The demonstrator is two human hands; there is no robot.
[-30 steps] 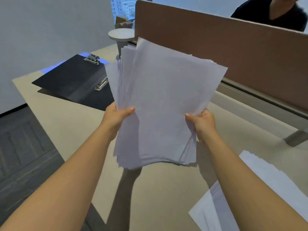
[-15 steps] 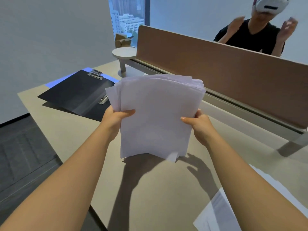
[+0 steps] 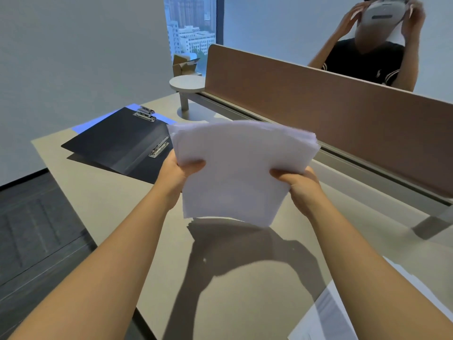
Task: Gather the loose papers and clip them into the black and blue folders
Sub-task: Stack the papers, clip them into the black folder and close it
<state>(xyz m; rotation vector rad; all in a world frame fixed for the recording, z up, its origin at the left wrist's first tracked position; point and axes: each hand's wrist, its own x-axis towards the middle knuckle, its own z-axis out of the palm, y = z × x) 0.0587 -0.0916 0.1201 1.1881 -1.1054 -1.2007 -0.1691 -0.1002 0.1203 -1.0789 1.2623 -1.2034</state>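
Beige table [image 3: 117, 212] | paper stack [image 3: 242, 173] just right of black folder [image 3: 117, 141] | left hand [image 3: 176, 175], right hand [image 3: 301, 185] gripping its sides | square edges before clipping; more papers [image 3: 326, 315] near me.

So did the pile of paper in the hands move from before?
Yes. The paper stack tipped from upright and fanned to flatter and squared, its top edge dropping below the top of the brown divider behind it.

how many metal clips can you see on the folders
2: one clip at the far edge, where the blue folder peeks out; one clip on the black folder by the held papers. Others may be hidden.
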